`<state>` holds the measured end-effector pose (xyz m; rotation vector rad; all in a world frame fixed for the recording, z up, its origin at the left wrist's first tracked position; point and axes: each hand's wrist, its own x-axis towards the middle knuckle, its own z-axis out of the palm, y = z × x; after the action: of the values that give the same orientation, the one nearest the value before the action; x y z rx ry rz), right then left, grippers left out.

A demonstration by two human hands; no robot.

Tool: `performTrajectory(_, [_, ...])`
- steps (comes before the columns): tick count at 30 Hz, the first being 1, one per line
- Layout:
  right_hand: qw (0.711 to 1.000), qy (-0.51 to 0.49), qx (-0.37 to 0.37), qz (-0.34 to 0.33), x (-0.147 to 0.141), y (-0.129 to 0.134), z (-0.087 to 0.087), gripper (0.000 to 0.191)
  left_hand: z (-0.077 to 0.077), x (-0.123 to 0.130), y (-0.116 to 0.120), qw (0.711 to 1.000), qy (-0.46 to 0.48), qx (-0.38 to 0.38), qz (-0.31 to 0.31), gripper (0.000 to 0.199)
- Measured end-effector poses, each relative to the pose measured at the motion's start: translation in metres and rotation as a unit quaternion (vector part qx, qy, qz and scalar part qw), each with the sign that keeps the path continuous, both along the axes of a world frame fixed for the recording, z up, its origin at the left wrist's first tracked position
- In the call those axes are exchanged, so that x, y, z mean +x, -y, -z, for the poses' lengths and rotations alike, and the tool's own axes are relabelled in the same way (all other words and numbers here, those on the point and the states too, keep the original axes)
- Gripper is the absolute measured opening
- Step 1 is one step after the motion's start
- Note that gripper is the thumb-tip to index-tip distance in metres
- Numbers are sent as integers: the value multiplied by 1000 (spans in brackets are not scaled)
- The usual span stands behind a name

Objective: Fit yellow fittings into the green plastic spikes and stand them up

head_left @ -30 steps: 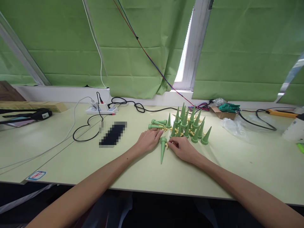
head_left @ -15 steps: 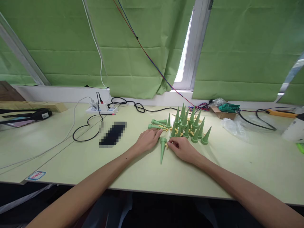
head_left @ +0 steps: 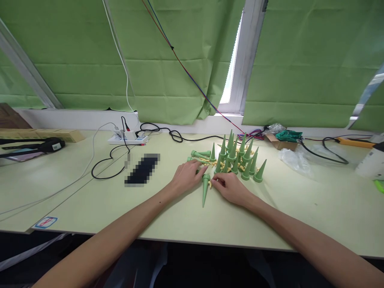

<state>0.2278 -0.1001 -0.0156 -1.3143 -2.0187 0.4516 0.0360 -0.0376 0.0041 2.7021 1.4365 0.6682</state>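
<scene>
In the head view, a green spike lies on the counter between the two hands. Its fat end is at the far side, and its sharp tip points to the near edge. The right hand seems to pinch a small yellow piece beside the fat end. The left hand looks loose, thumb away from the fingers, and seems to hold nothing. It is reaching over the lying spikes.

Lots of standing spikes are in a bunch past the right hand, tips up. So a big part looks done. The near spike is not standing, and at least two more lie down by the left hand, so I think some are left.

The left fingers cover part of one lying spike. The standing ones hide each other, so I can't count them. The yellow piece is too small to see well. Little squares blur a dark thing, and a white bottle is cut off at the edge.
</scene>
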Motion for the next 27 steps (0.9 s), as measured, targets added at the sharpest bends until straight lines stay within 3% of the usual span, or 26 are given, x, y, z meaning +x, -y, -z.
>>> performTrajectory(4, [1000, 1, 4, 2, 0, 0, 0, 21, -4, 1, -6, 996, -9, 81, 29, 44])
performTrajectory(7, [1000, 1, 3, 3, 0, 0, 0, 21, -5, 3, -15, 992, -11, 102, 70, 44])
performTrajectory(14, [1000, -1, -6, 1, 1, 0, 0, 21, -1, -1, -31, 992, -8, -10, 127, 49])
performTrajectory(27, [1000, 3, -5, -3, 0, 2, -1, 22, 2, 0, -34, 989, 21, -58, 132, 54])
